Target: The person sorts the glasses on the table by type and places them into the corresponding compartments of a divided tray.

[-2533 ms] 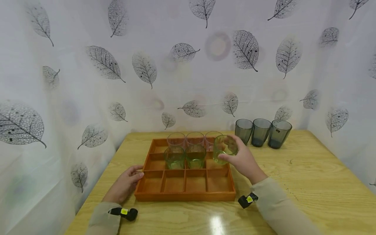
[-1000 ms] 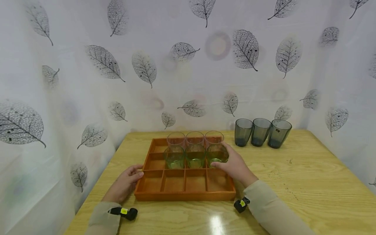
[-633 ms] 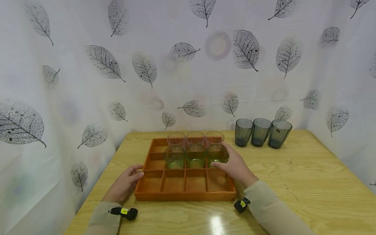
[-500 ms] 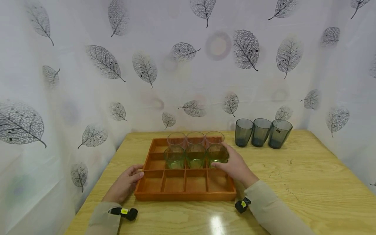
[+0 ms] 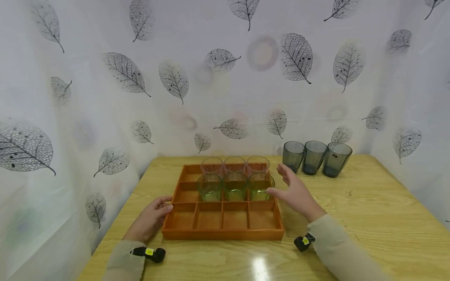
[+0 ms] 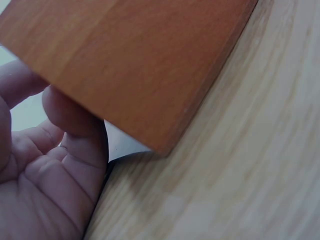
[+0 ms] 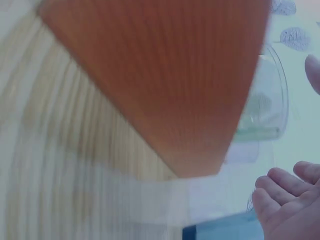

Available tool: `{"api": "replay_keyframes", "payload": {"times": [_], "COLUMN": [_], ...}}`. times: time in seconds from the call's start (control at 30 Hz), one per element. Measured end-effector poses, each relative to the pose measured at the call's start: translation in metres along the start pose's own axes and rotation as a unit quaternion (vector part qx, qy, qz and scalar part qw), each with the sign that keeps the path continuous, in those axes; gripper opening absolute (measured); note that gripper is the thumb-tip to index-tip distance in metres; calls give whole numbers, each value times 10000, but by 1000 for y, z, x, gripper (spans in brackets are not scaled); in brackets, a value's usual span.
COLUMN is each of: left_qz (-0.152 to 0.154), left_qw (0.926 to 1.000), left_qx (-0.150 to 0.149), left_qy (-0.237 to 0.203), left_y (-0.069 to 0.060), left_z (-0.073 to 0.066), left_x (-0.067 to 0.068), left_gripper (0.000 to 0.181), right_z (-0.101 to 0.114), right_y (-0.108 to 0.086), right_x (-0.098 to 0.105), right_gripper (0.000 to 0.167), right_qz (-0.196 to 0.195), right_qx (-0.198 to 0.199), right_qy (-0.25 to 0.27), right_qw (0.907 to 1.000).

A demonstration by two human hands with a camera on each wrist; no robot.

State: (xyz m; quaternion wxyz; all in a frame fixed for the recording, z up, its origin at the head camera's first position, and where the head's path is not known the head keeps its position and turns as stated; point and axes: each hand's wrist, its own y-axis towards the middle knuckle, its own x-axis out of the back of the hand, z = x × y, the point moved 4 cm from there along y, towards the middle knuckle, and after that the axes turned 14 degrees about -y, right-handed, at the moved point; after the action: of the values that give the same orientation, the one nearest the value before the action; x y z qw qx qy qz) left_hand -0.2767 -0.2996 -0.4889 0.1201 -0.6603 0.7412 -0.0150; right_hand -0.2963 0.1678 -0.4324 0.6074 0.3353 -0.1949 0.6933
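Observation:
On the table sits a brown wooden tray (image 5: pixel 223 234) divided into compartments. Three clear pinkish glasses (image 5: pixel 212 166) stand along its back row, and three green glasses (image 5: pixel 234 190) fill middle-row compartments in front of them. Beside the rightmost green glass (image 5: pixel 259 191), my right hand (image 5: pixel 299 195) is spread, thumb and fingers apart, with nothing in its grasp. My left hand (image 5: pixel 149 218) rests at the tray's left side, fingertips touching the outer wall; in the left wrist view its relaxed fingers (image 6: pixel 75 115) lie against the tray wall (image 6: pixel 150 65).
Three smoky grey glasses (image 5: pixel 314 158) stand upright at the back right of the wooden table (image 5: pixel 369 210), close to my right hand. A white curtain (image 5: pixel 225 89) with a leaf print hangs behind and along the sides.
My right hand brought a green glass down into the middle row's right compartment, then let go and drew back to the right. The left hand has stayed at the tray.

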Motion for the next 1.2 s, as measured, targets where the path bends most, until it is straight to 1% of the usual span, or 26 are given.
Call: {"api": "replay_keyframes", "payload": {"times": [0.17,0.4,0.5,0.63,0.77,0.93,1.1,1.2], "left_qz": [-34,-75,-44,-84,-122,-97,-77,-60], "left_qw": [10000,10000,10000,10000,9999,10000,10000,10000], "left_qx": [2,-36,-40,-23,-15,-9,21,21], "left_qy": [-58,39,56,44,20,7,-19,-8], "left_y": [1,1,1,1,0,0,1,1], "left_z": [1,1,1,1,1,1,2,2], "left_x": [1,1,0,0,1,1,1,1], "left_gripper": [53,52,52,52,51,50,51,52], "right_z": [-11,-29,-39,-48,-54,-64,-79,-88], "right_y": [-5,-15,-20,-24,-25,-23,-20,-17], "right_x": [18,46,59,80,100,122,140,149], "right_gripper": [104,106,105,104,105,105,103,103], "right_qz": [-127,-333,-514,-785,-943,-1186,-1471,-1594], "right_qx": [40,91,100,141,22,-184,-382,-483], "right_qy": [-44,66,42,-44,-164,-324,-498,-496], "right_qw": [9999,9994,9986,9968,9954,9922,9871,9848]}}
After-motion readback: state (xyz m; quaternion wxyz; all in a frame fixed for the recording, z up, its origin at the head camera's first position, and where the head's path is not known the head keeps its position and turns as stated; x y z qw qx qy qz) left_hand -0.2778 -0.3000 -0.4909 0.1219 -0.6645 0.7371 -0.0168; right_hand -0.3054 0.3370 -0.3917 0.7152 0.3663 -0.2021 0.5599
